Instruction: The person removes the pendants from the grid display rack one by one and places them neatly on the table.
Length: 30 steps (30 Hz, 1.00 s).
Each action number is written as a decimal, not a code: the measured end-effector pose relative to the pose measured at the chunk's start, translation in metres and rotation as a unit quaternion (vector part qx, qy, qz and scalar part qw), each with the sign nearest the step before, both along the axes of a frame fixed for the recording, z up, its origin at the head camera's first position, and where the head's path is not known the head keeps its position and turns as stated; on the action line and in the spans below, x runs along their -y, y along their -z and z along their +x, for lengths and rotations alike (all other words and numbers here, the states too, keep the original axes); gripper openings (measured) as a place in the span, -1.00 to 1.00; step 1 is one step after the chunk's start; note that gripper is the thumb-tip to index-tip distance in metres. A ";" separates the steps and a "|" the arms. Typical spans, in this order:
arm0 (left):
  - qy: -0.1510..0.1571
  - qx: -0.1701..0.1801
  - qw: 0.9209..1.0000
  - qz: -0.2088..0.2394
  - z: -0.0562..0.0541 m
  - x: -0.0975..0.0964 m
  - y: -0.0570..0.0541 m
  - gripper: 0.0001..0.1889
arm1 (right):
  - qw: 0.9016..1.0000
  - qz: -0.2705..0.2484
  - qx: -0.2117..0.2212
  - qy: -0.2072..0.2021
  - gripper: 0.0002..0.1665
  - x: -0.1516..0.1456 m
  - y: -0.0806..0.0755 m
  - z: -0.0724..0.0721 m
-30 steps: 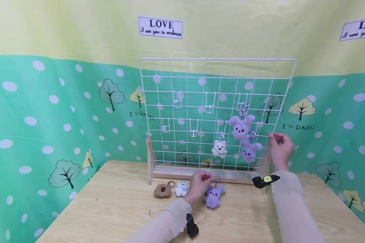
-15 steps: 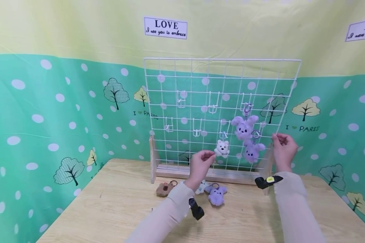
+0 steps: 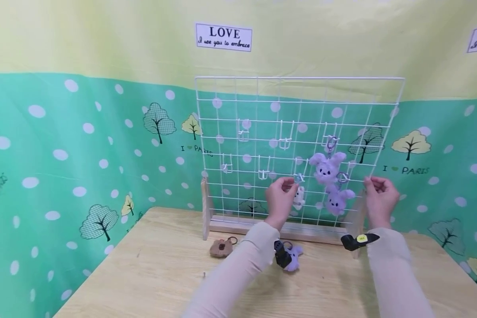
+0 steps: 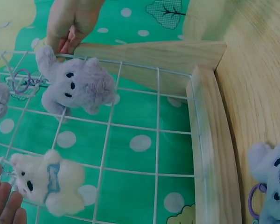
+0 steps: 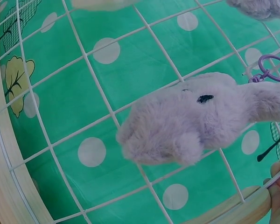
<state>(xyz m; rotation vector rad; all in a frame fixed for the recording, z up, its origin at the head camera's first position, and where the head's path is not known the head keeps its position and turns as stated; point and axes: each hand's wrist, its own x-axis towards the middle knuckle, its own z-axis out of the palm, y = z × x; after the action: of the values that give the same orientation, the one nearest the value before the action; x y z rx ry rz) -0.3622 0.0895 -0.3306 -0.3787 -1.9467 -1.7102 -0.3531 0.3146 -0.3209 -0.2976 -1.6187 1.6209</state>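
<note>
1. My left hand was at the white bear keychain, its thumb and fingertips right by the pale blue ring; I could not tell whether they pinched it.
2. That bear, a blue bow at its neck, hung on the lower right part of the white wire grid, partly behind my fingers in the head view.
3. My right hand held the grid's right edge, thumb and bent fingers pinched together on the wire.
4. Between my hands hung two purple rabbit keychains, the upper rabbit just above the lower rabbit, each from a purple ring.
5. Four more white hooks sat on the grid to the left of them.
6. The grid stood upright in a wooden stand on the wooden table.
7. On the table in front lay a brown keychain and a third purple rabbit, which the black wrist camera on my left sleeve partly covered in the head view.
</note>
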 end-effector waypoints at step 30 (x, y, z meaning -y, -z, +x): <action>-0.044 -0.012 0.999 0.009 -0.012 -0.017 -0.002 -0.93 | 1.000 0.024 0.007 0.016 -0.93 -0.003 0.000 -0.002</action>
<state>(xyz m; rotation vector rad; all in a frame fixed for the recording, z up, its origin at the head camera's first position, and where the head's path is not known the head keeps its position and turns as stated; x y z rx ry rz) -0.3745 0.1067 -0.3284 -0.3021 -1.9009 -1.6583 -0.3546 0.3172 -0.3214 -0.3103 -1.6529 1.5562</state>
